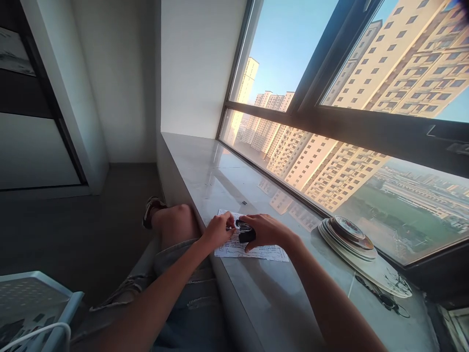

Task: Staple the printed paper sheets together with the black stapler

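My right hand is wrapped round a black stapler just above the sill. The stapler's front end points left, toward my other hand. My left hand has its fingertips pinched together right beside that end; whatever they hold, if anything, is too small to make out. Under both hands lies a printed sheet of paper, its middle partly hidden by them. A small dark piece, perhaps a strip of staples, rests on the sill just beyond the paper.
The glossy grey windowsill runs along a large window. To the right are stacked plates and dark sunglasses. My bent legs are against the sill's left side. A white basket stands at lower left.
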Available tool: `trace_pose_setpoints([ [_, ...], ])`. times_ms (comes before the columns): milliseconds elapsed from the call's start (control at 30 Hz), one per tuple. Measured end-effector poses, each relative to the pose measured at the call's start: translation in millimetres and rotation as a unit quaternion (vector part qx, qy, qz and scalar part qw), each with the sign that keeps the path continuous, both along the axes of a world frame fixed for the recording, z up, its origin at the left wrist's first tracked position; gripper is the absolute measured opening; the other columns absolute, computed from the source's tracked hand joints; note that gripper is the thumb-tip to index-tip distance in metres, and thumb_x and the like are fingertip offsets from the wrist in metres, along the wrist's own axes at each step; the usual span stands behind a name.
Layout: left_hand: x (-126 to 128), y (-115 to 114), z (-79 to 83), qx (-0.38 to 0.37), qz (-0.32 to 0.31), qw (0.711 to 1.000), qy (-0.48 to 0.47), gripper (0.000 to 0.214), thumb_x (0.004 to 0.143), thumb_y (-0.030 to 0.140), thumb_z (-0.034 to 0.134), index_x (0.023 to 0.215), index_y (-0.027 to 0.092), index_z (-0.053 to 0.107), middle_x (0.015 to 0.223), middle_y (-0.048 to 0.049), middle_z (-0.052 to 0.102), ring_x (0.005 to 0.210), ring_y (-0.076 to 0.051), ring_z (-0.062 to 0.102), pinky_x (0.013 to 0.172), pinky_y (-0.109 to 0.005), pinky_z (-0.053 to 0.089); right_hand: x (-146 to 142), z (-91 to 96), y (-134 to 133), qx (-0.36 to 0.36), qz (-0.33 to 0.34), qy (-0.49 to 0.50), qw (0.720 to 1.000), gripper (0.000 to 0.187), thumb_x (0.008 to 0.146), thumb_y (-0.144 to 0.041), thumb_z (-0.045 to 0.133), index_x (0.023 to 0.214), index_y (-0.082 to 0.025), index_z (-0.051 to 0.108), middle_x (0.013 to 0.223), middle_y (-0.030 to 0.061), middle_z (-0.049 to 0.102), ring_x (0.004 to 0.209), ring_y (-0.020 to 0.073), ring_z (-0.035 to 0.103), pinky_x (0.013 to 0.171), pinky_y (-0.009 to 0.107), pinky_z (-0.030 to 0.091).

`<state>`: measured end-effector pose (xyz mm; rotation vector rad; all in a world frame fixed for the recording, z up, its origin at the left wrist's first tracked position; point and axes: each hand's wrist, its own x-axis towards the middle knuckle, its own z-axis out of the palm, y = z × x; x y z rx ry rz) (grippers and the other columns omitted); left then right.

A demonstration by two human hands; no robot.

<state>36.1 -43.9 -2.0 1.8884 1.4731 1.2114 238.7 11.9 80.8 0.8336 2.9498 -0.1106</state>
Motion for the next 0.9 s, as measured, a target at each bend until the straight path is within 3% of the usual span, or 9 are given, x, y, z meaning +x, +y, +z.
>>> trace_pose_setpoints([
  [367,-3.1,1.5,-5.7,0.033,0.007,0.999,-0.010,0.017,0.080,0.012,0.071,0.082,0.022,0.057,0.083,0.0005,0.069,0.084,-0.019,0.067,0.076,-0.030,0.048,3.5,-4.2,3.3,0.021,0.047,-0.031,0.998,0.081,0.075,-0.069,0.077,0.143,-0.031,0.055,0.116,0.0081,0.074,0.098,0.0308,0.070,0.089,0.041,0.044],
  [633,-2.9,3.3,-8.5,0.053,0.003,0.999,-0.007,0.017,0.079,0.010,0.071,0.082,0.021,0.059,0.083,0.0002,0.067,0.083,-0.018,0.065,0.078,-0.029,0.048,-2.3,-4.3,3.5,0.056,0.042,-0.022,0.997,0.072,0.067,-0.068,0.084,0.127,-0.031,0.068,0.097,0.0058,0.077,0.090,0.0295,0.071,0.083,0.037,0.041],
  [900,-2.4,4.3,-8.2,0.045,-0.007,0.999,-0.015,0.019,0.077,0.012,0.073,0.083,0.021,0.058,0.083,0.0005,0.068,0.081,-0.018,0.065,0.076,-0.029,0.050,-6.4,-1.4,-1.1,0.062,-0.012,-0.043,0.997,0.064,0.062,-0.071,0.085,0.112,-0.033,0.076,0.085,0.0052,0.077,0.086,0.0304,0.071,0.069,0.033,0.038],
])
